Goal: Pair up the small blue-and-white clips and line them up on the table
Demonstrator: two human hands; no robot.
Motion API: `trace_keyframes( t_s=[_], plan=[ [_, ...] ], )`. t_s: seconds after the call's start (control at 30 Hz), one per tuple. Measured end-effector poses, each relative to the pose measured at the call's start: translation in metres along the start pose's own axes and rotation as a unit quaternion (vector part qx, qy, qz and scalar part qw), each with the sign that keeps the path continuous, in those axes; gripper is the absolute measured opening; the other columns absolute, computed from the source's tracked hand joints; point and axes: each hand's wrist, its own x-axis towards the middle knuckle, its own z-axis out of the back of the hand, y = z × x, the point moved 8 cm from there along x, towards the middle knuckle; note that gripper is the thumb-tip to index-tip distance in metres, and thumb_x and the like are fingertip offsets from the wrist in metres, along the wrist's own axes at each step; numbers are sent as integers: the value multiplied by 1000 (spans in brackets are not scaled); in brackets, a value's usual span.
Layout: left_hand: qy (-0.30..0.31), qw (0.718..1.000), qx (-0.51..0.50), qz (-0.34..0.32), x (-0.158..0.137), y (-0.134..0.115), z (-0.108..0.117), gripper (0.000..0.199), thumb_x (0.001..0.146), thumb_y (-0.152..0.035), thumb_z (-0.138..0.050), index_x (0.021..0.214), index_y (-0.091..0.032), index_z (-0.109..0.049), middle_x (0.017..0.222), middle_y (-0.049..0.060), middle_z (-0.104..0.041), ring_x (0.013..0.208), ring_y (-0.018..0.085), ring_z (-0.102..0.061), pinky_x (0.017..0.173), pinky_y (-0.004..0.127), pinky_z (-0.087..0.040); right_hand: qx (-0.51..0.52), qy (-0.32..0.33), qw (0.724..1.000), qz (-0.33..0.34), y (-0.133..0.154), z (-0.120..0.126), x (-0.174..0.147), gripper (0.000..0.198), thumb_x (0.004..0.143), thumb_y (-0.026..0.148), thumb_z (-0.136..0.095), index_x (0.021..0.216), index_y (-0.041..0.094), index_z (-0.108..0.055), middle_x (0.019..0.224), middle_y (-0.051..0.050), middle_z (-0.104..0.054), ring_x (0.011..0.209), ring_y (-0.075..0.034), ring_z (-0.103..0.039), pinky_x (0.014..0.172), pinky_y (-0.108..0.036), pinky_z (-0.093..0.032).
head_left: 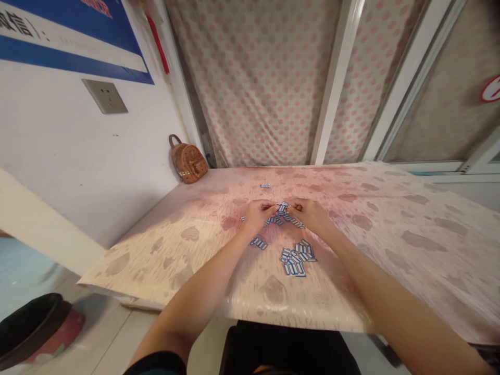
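My left hand [258, 214] and my right hand [310, 214] meet over the middle of the table, fingers pinched together. Between their fingertips is a small blue-and-white striped piece [283, 208], too small to identify exactly. Similar striped pieces [274, 221] lie just under the hands, with another strip [296, 222] slanting beside my right fingers. A short strip [259, 243] rests near my left wrist. Closer to me is a larger overlapping pile of these pieces [295, 260]. One lone piece [265, 186] sits beyond my hands.
A patterned cloth [187, 260] covers the table. A small brown backpack [190, 162] leans against the wall at the back left. Dotted curtains [265, 88] hang behind the far edge. A dark-lined bin [39, 333] stands on the floor at left.
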Motion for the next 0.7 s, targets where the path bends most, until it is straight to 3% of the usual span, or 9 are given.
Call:
trace_keyframes(
  t_s=[0.37,0.6,0.7],
  plan=[
    [22,1000,11,-6,1,5,-6,24,80,-38,-70,83,-16,-79,75,6,-76,67,18,-66,59,24,-46,-30,12,999,-22,6,1,-1,23,83,32,-56,63,22,-53,60,0,-59,57,-14,-52,56,-27,-29],
    [35,999,26,-14,1,5,-8,24,81,-39,-69,81,-17,-79,71,4,-74,63,16,-63,56,23,-43,-12,31,999,21,13,-2,-3,22,85,32,-54,66,22,-54,62,0,-59,60,-15,-53,58,-27,-32],
    [26,1000,-4,-7,3,9,-8,27,79,-41,-70,79,-16,-78,70,5,-73,62,16,-62,57,23,-45,-8,0,1000,-19,4,2,0,20,84,33,-58,68,22,-53,60,1,-59,58,-15,-53,56,-26,-32]
  ],
)
